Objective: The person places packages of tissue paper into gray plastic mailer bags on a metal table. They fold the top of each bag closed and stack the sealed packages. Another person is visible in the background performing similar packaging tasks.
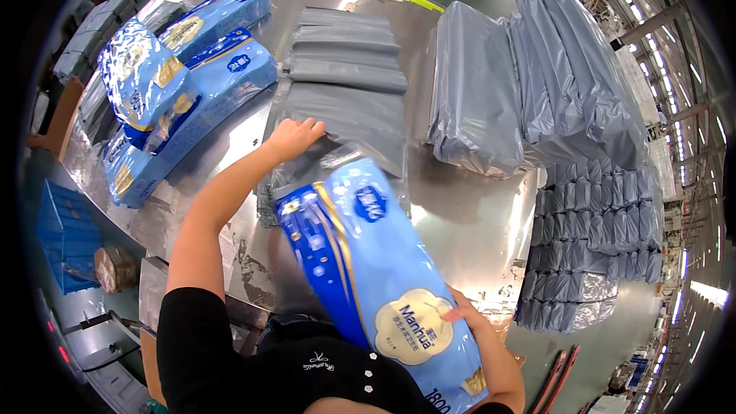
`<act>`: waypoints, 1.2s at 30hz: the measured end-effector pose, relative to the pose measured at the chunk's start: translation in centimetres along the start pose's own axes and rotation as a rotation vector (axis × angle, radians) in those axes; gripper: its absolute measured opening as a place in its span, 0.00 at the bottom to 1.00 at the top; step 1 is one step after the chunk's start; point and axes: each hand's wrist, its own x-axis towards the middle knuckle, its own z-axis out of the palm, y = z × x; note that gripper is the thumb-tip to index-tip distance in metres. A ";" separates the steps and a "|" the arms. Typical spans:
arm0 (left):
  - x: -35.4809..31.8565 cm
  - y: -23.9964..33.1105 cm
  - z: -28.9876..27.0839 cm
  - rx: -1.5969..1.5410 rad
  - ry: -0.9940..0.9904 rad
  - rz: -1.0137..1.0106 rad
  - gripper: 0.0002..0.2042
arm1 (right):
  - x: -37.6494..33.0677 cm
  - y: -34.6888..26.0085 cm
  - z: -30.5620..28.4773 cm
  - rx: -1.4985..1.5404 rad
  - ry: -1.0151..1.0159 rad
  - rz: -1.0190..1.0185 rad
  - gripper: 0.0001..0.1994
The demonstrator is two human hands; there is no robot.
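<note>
My right hand (469, 322) grips the near end of a long blue plastic pack of paper goods (368, 261), which slants up over the metal table (468, 215) toward a flat grey plastic mailer bag (360, 119). My left hand (293, 138) rests on the left edge of that grey bag, fingers curled on the plastic. The pack's far end lies over the bag's near edge.
Three more blue packs (192, 84) lie piled at the table's left. A stack of flat grey bags (345, 50) lies at the back, filled grey parcels (537, 84) at the right, and folded grey bags (590, 253) near the right edge. A blue crate (65, 238) stands on the floor at left.
</note>
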 end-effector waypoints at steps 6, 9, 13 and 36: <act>-3.7 -0.8 -1.8 -0.121 0.098 -0.002 0.12 | 6.1 -1.1 0.1 0.149 -0.158 0.156 0.46; -4.9 -1.7 -1.8 -0.054 -0.043 0.031 0.11 | 6.7 -1.4 -1.5 0.138 -0.056 0.138 0.45; -4.1 -1.7 0.8 -0.087 -0.101 -0.369 0.07 | 10.0 -2.0 -3.9 0.240 0.025 -0.060 0.43; 2.5 -12.0 13.5 -0.587 -0.247 -0.759 0.15 | 45.5 -14.1 -5.0 -0.724 0.579 -0.820 0.07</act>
